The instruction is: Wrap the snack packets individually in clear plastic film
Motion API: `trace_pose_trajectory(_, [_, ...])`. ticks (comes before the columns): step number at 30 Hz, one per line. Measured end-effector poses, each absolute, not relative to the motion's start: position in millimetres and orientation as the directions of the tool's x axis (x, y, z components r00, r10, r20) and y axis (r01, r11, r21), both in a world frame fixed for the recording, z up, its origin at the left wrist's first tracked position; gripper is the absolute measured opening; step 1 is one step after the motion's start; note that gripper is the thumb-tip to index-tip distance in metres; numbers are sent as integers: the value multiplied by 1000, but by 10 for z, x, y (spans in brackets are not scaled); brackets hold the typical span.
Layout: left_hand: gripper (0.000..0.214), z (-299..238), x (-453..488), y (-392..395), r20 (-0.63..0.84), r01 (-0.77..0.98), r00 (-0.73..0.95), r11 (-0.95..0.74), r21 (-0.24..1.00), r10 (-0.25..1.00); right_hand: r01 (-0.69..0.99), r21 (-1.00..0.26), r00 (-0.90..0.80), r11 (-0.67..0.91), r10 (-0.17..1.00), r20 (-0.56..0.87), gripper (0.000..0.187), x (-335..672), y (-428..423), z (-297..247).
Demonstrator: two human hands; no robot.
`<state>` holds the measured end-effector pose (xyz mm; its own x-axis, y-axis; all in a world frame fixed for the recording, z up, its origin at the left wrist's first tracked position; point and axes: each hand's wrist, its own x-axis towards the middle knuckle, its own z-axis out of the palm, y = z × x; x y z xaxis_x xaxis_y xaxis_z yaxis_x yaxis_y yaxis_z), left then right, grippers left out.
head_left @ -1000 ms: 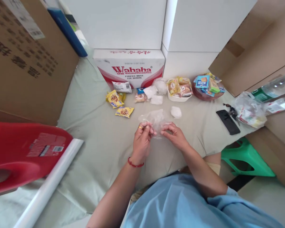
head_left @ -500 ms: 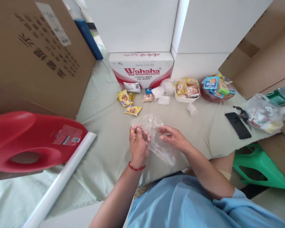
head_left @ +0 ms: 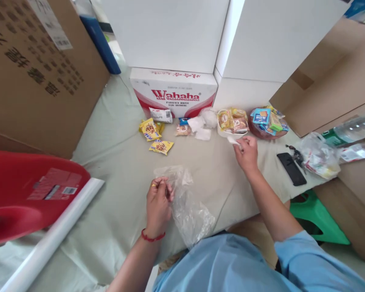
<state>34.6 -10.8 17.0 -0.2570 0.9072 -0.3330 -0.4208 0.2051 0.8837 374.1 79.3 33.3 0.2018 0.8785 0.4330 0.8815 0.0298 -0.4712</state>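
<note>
My left hand (head_left: 159,198), with a red string bracelet at the wrist, pinches the edge of a clear plastic bag (head_left: 190,211) that trails toward my body. Further out, my right hand (head_left: 247,153) has its fingers closed on a small white packet (head_left: 233,140), just in front of a white bowl (head_left: 228,134) of wrapped snacks. What the packet contains cannot be seen. Several similar white packets (head_left: 203,134) lie left of the bowl. Yellow cookie packets (head_left: 161,147) are on the cloth beyond my left hand.
At the back stands a Wahaha carton (head_left: 173,91). A reddish bowl (head_left: 263,132) of snacks, a black phone (head_left: 291,169) and a knotted plastic bag (head_left: 319,156) are to the right. A red jug (head_left: 33,186) and a white roll (head_left: 54,233) lie left; a green stool (head_left: 328,223) is below right.
My right hand has left the clear bag, reached forward and right, and taken hold of the white packet that lay before the white bowl. My left hand still holds the bag.
</note>
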Motion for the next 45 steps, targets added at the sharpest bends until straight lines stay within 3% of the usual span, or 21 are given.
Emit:
trace_pose_trajectory(2, [29, 161, 350, -113, -345, -409, -247, 226, 884, 905, 936, -345, 111, 74, 866, 487, 38, 3492, 1063, 579])
trace_pose_trajectory(7, [31, 172, 313, -124, -362, -377, -182, 275, 884, 914, 997, -77, 37, 0, 874, 485, 43, 3085, 2056, 984])
trace_pose_trajectory(11, [34, 166, 287, -150, -377, -410, -191, 276, 870, 906, 993, 88, -95, 81, 980, 177, 37, 2984, 2562, 971])
trace_pose_trajectory(13, [36, 164, 300, -159, -390, -437, -230, 263, 860, 892, 991, 86, -108, 100, 990, 93, 34, 2952, 2578, 1004])
trace_pose_trajectory(17, [36, 176, 377, -134, -382, -472, -323, 202, 858, 866, 993, -52, -79, 103, 936, 344, 45, 2891, 2104, 1178])
trace_pose_trajectory(19, [36, 193, 425, -103, -359, -484, -362, 156, 861, 860, 931, -312, -56, 189, 919, 391, 36, 2849, 1658, 1172])
trace_pose_trajectory(21, [35, 220, 476, -73, -334, -491, -376, 121, 863, 864, 720, -677, -81, 155, 987, 140, 39, 2771, 1144, 1035])
trace_pose_trajectory(23, [33, 261, 533, -57, -311, -490, -376, 98, 866, 873, 464, -886, -115, -4, 991, -65, 49, 2635, 649, 800])
trace_pose_trajectory(28, [32, 377, 710, -111, -249, -453, -333, 78, 888, 909, 236, -964, -91, -120, 985, -144, 56, 2154, -102, 301])
trace_pose_trajectory(34, [32, 373, 747, -159, -139, -349, -379, -2, 937, 915, 135, -990, 41, -43, 998, -38, 36, 2073, -221, 309])
trace_pose_trajectory(37, [31, 278, 596, -64, -133, -249, -377, 38, 968, 917, 20, -987, 64, -161, 985, -160, 39, 2345, -105, 394])
trace_pose_trajectory(40, [27, 161, 382, 121, -198, -166, -261, 158, 973, 945, -85, -945, 4, -317, 948, -319, 47, 2656, 77, 440])
trace_pose_trajectory(43, [22, 103, 194, 324, -241, -41, -234, 238, 970, 942, -44, -928, 66, -370, 926, -372, 47, 2871, 262, 399])
trace_pose_trajectory(45, [20, 131, 125, 398, -134, 99, -369, 182, 978, 920, 23, -939, 129, -343, 932, -338, 44, 2933, 350, 331])
